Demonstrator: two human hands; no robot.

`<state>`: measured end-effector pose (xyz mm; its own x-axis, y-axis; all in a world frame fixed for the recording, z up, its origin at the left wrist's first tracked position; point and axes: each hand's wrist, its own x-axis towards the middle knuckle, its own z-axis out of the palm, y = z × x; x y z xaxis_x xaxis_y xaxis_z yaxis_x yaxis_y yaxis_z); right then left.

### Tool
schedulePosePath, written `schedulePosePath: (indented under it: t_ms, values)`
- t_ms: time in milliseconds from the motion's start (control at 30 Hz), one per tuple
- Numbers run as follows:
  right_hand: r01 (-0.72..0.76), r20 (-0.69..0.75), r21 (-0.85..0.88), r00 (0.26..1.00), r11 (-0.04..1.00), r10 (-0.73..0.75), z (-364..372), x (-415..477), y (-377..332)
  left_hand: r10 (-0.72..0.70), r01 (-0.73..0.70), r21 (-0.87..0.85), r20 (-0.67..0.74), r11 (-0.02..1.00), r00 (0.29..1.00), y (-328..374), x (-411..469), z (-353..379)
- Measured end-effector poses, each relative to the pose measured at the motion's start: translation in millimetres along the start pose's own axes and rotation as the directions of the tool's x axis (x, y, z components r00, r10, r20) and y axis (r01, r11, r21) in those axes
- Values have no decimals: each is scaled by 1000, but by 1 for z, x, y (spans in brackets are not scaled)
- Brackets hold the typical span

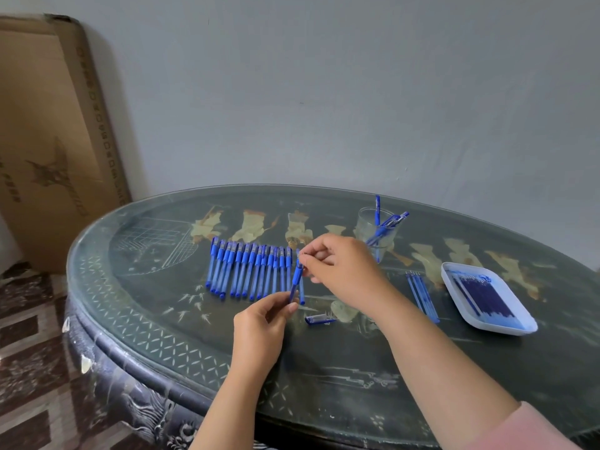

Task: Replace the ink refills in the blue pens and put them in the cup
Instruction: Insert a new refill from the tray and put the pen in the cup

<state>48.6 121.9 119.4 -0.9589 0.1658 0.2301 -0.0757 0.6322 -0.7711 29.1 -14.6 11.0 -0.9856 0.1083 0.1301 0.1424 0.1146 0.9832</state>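
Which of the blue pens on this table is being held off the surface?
The pen gripped between both hands, at the right end of the row; the others lie flat.

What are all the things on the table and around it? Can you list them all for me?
pens in a row: many, blue, capped, mid-table
held pen: one, blue, uncapped, between both hands
pen cap: one, blue, lying near the hands
cup: one, clear, holding a few blue pens, far side
loose refills: a few, blue, left of the tray
tray: one, white, holding blue refills, right side
table: one, dark, patterned
cardboard box: one, brown, against the wall
left hand: holds pen's lower end
right hand: pinches pen's top
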Motion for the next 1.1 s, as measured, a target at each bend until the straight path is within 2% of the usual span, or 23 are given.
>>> schedulePosePath:
  t_ms: [200,433,600,800,967,1100]
  values:
    - [13,-73,-70,997,997,-18,6,-3,0,4,-4,4,-5,1000,1000,0,0,0]
    - [-44,13,216,999,975,42,7,-10,3,-2,2,15,-18,1000,1000,-1,1,1]
    - [-61,-53,223,996,973,74,12,-8,0,21,-20,36,-17,999,1000,1,0,0]
    - [-59,36,257,998,965,51,12,-12,1,22,-20,57,-33,998,999,2,0,0]
    - [-65,-33,252,997,965,75,15,-11,0,25,-24,49,-20,999,999,4,-2,0]
    - [-97,2,291,995,952,100,16,-11,1,23,-22,44,-20,999,1000,6,-3,-1]
